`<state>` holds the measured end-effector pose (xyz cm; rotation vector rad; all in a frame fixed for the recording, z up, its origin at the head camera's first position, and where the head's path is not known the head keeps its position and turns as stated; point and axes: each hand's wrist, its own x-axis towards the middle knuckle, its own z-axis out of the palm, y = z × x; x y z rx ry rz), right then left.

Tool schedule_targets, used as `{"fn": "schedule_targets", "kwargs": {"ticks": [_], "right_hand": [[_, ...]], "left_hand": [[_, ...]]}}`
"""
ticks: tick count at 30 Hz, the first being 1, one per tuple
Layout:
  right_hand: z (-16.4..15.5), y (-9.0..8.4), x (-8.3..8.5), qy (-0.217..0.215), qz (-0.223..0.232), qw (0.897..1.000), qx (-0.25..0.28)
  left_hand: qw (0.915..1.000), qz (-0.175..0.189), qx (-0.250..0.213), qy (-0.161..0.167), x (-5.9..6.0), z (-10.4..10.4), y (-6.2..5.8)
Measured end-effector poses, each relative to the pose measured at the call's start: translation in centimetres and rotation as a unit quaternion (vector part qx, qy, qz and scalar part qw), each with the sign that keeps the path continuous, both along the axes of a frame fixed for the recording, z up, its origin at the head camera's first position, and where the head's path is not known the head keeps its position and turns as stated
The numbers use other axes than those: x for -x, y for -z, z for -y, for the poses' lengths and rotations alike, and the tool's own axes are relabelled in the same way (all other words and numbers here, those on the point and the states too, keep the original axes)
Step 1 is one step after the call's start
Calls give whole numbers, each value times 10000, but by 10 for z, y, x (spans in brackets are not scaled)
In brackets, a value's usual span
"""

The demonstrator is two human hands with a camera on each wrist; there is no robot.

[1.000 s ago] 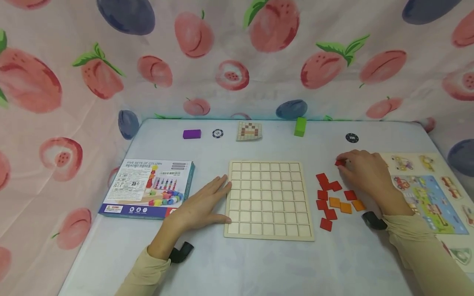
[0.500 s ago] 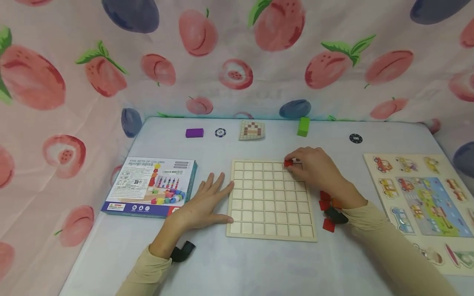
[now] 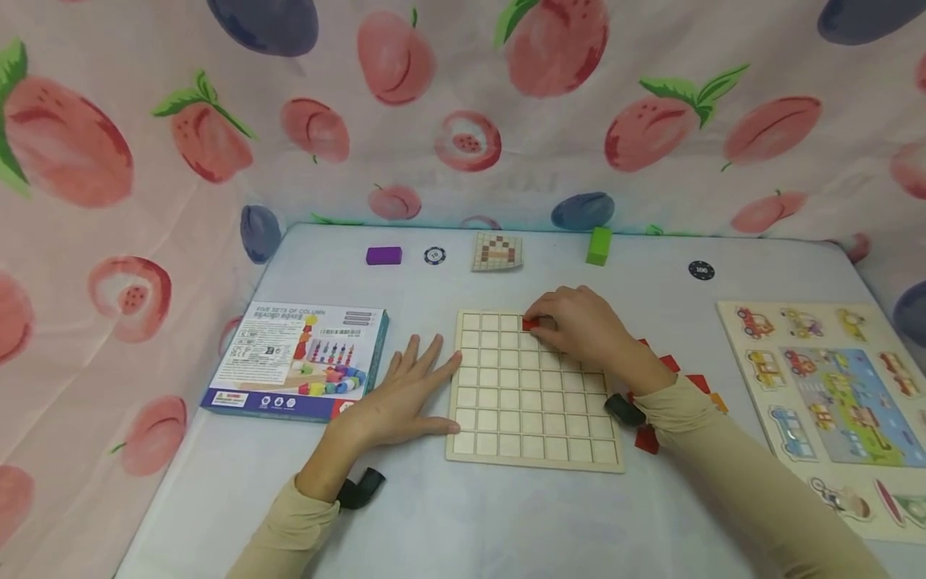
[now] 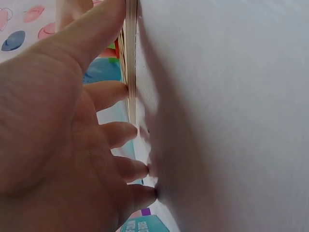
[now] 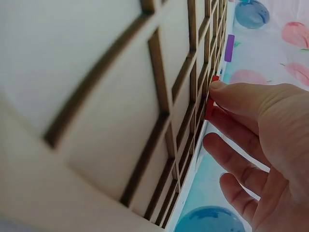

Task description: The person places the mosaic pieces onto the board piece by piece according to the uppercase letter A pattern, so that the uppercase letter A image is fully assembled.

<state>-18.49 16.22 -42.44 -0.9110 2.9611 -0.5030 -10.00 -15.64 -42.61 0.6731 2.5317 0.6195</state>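
Note:
A pale wooden grid board [image 3: 531, 410] lies flat on the table, its cells bare. My right hand [image 3: 571, 326] reaches over its top row and pinches a small red square tile [image 3: 531, 323] between thumb and fingers; the same red tile [image 5: 209, 104] shows at the fingertips [image 5: 227, 92] against the grid board [image 5: 145, 96]. My left hand [image 3: 405, 394] lies flat with fingers spread, touching the board's left edge [image 4: 129, 58]. More red and orange tiles [image 3: 669, 363] lie right of the board, partly hidden by my right forearm.
A blue toy box [image 3: 297, 358] sits left of the board. Along the back stand a purple block [image 3: 383, 255], a chip [image 3: 434, 256], a pattern card [image 3: 497, 252], a green block [image 3: 598, 245] and a dark chip [image 3: 700, 270]. A vehicle puzzle [image 3: 832, 394] fills the right side.
My right hand lifted a red tile from the pile on the right and carried it leftward over the board's top row. The left hand stayed at the board's edge.

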Motion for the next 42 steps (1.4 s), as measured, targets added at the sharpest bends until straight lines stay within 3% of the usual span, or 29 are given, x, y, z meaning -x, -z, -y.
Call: {"fn": "schedule_targets", "kwargs": {"ticks": [12,23,30,34,42], "right_hand": [[-7,-5,-8,221,254,9992,-195],[-85,-12,-51,1038,533,9925,-373],[-120,1,-68,1053,537,9924,-349],[-126,3,-70,1211,465,9910,-317],[-115,-1,-62,1904,501,9780,-695]], "left_hand": [[10000,-17,-55,-11,0,0,0],[10000,-51,17,-15,0,0,-2],[10000,-43,-15,-20,0,1,1],[10000,-53,-2,-71,-2,1,-1],[10000,-37,2,-55,-3,-2,-1]]}}
